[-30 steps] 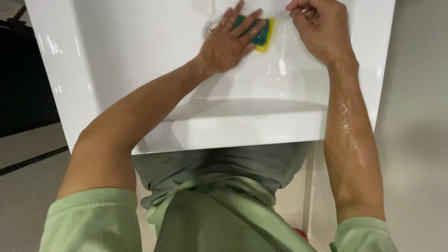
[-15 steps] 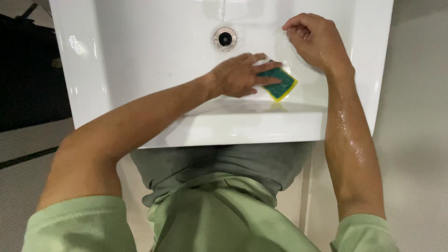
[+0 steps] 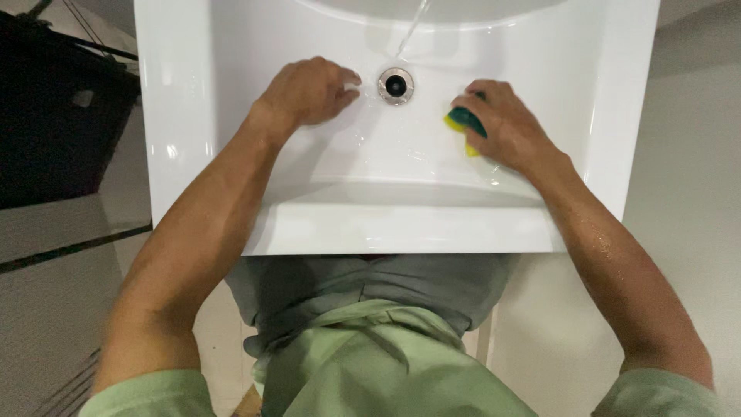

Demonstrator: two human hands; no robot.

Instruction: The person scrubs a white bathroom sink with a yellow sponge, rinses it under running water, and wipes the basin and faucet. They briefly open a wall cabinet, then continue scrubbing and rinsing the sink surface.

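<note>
**Bright Sink, Dark Corner**

Even overhead light fell on the white sink (image 3: 193, 116), with glare streaks on its left rim. Soft shadows lay under both forearms. The upper left corner was dim. Focus was sharp; the edges bowed slightly.

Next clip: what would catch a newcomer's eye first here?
The white sink fills the upper view, its round metal drain at centre with a thin stream of water falling toward it. The right hand presses a green-and-yellow sponge right of the drain; the left hand rests curled on its left.
</note>
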